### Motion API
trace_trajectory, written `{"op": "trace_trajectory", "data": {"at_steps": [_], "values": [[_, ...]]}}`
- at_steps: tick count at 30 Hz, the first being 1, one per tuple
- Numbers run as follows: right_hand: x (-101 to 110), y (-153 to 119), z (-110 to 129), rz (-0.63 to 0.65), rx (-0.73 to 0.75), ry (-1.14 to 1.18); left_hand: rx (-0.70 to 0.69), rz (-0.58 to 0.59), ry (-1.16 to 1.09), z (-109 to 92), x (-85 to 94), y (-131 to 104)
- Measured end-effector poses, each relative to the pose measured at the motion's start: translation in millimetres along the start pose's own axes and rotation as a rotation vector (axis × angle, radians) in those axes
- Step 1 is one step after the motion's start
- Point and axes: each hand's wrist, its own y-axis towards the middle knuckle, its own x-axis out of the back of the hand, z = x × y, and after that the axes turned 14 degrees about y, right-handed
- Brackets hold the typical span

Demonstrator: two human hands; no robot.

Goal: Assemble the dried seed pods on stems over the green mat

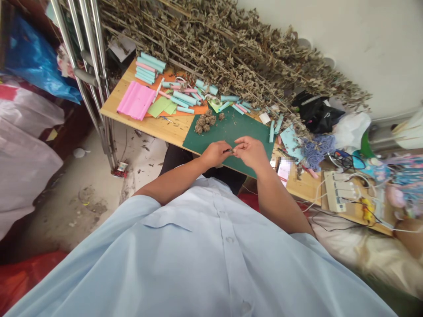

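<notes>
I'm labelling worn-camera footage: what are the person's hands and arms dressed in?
Left hand and right hand are bare, no gloves visible. A light blue shirt has short sleeves, leaving both forearms uncovered.

Beyond my wooden table (132,88) rises a plain pale wall (363,39), with a big heap of dried branches (231,48) between the two. To my left, metal crutches (90,66) stand beside the table over a pale floor (89,189) marked with stains and scattered dry bits. Farther left I see blue plastic (36,53) and white sacks (23,127). Red plastic (29,273) lies low in the corner. Soft, even light falls across my room.
</notes>
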Motion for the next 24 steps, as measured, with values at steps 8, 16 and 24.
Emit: {"op": "trace_trajectory", "data": {"at_steps": [8,16,24], "values": [[-2,8,3,0.008,-0.067,0.033,-0.016,0.000,-0.004,0,0.8,-1],[-6,15,15,0.046,-0.095,-0.110,-0.010,0.031,0.019,-3,4.6,0],[4,6,16,0.061,-0.153,0.128,-0.003,0.015,0.010,-3,5.3,0]]}}
